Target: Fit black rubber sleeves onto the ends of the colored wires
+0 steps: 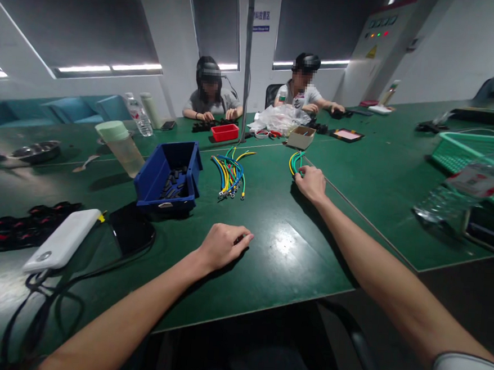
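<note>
My right hand (311, 184) reaches far out over the green table (293, 250) and closes its fingers on a small bundle of yellow and green wires (294, 161). My left hand (225, 244) rests on the table nearer to me, fingers curled loosely, and something small and dark may sit under the fingertips. A bigger bunch of blue, yellow and green wires (231, 175) with metal ends lies between the two hands, farther back. Left of it stands a blue bin (169, 175) holding several small black parts.
A white power bank (63, 240), a dark phone (131, 230) and black cables lie at the left. A plastic cup (123, 145), a red tray (224, 131), a cardboard box (301, 137) and a green basket (465, 152) stand around. Two people sit across the table.
</note>
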Available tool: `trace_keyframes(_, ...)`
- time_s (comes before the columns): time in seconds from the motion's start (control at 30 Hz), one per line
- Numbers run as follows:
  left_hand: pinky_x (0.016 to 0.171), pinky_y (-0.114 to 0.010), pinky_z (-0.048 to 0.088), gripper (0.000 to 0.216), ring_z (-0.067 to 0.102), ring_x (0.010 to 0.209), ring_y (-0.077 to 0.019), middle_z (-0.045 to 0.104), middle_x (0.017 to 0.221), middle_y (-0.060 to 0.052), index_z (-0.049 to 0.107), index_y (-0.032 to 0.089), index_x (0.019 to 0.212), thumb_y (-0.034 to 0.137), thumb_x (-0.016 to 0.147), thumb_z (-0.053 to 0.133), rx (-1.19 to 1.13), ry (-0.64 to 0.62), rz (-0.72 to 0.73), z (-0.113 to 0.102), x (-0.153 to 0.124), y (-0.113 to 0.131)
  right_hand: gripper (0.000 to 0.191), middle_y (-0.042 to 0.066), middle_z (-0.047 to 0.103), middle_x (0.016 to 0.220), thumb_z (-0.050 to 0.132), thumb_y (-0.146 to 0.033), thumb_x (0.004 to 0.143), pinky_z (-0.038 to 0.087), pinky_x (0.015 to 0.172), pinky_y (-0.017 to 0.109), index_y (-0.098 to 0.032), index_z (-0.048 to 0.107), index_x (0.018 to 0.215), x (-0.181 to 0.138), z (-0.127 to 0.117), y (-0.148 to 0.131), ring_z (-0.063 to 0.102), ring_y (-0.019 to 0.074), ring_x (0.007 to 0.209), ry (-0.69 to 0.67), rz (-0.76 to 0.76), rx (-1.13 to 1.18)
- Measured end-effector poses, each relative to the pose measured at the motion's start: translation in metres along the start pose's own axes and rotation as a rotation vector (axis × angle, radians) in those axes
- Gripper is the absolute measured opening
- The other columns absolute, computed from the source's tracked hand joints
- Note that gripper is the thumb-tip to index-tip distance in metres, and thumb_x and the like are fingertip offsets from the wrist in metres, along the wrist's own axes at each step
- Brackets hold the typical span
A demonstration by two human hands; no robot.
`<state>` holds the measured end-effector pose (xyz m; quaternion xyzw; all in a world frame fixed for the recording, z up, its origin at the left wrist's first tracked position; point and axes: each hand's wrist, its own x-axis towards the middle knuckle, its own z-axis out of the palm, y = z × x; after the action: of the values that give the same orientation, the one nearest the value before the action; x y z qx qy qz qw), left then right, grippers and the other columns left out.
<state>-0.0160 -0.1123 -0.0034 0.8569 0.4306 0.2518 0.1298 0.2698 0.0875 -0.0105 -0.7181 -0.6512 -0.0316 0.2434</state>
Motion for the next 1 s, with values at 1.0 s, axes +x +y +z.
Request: trace_keyframes(1.0, 0.04, -0.031, 0.037, 0.026, 0.048, 0.037, -0.017, 0.045, 0.044, -0.003, 0.041, 0.023, 0.056, 0.013, 0.08, 0.038, 0.135, 0.6, -0.212, 0.221, -0.201, 0.08, 0.052, 0.021, 0.061, 0.124, 0.051, -0.043, 0.088, 0.041, 0.097, 0.041, -0.01, 0.052, 0.129, -0.006, 0.002, -0.005, 0.055, 0.0304, 0.116, -0.067, -0.035, 0.062)
